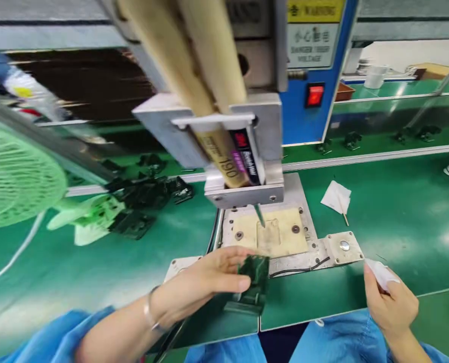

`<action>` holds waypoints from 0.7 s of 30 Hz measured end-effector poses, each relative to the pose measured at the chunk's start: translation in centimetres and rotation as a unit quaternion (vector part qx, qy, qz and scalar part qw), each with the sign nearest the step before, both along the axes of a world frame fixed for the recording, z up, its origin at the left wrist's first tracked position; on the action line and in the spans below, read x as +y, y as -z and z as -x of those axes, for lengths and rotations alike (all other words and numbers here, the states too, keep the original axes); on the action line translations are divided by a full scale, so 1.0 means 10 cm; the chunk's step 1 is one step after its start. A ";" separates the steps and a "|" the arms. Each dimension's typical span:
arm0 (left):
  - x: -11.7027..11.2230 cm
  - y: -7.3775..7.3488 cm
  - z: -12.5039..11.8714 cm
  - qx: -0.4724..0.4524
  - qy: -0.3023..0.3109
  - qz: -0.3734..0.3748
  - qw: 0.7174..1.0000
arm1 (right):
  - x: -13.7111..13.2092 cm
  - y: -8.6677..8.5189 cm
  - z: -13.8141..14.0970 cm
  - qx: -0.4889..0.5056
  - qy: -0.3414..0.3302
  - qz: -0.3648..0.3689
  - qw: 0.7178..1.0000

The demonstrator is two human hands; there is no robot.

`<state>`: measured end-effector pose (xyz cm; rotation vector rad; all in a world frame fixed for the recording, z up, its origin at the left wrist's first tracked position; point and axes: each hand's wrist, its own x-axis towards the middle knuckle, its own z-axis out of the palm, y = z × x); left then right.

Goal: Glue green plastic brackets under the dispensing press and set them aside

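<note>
My left hand [220,275] grips a dark plastic part [255,287] by its side, thumb in front, just in front of the machine's fixture plate [243,224]. The part looks tilted and a little blurred. Above the plate, a two-barrel adhesive cartridge [239,161] sits in a metal holder, its thin nozzle [260,216] pointing down at the shallow recess. Farther right, my right hand [393,302] is closed on a folded white wipe [381,275], near a round metal button [344,245] on the plate's side block.
A pile of dark parts [145,196] lies at left beside a green fan [20,174]. Another white wipe [336,195] with a thin stick [345,219] rests on the green bench at right. Behind runs a conveyor [383,151] carrying several dark parts. A red switch [315,95] is on the blue machine box.
</note>
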<state>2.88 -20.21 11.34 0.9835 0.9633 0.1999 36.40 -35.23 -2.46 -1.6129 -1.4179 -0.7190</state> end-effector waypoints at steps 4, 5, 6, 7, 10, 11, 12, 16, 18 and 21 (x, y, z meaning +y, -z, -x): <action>0.21 0.09 -0.32 -0.022 -0.057 -0.006 0.998 | -0.01 -0.03 0.02 -0.018 -0.001 -0.008 1.000; 0.26 0.10 -0.37 -0.023 -0.067 -0.020 0.997 | 0.01 -0.04 0.03 -0.015 -0.006 -0.009 1.000; 0.30 0.11 -0.40 -0.025 -0.069 -0.039 0.997 | 0.02 -0.04 0.04 -0.012 -0.013 -0.010 1.000; 0.34 0.14 -0.42 -0.026 -0.066 -0.062 0.996 | 0.03 -0.05 0.05 -0.007 -0.020 -0.009 1.000; 0.43 0.24 -0.39 -0.015 -0.049 -0.163 0.985 | 0.05 -0.08 0.07 0.020 -0.040 -0.009 0.999; 0.44 0.29 -0.38 -0.002 -0.046 -0.197 0.979 | 0.05 -0.08 0.08 0.033 -0.046 -0.010 0.998; 0.46 0.34 -0.37 0.013 -0.044 -0.229 0.972 | 0.05 -0.08 0.08 0.045 -0.051 -0.010 0.998; 0.45 0.46 -0.38 0.052 -0.015 -0.332 0.942 | 0.05 -0.08 0.11 0.051 -0.061 -0.006 0.997; 0.44 0.44 -0.38 0.067 0.019 -0.362 0.930 | 0.05 -0.09 0.12 0.055 -0.066 -0.005 0.996; 0.41 0.34 -0.27 0.144 0.044 -0.417 0.897 | 0.07 -0.14 0.14 0.093 -0.062 -0.015 0.994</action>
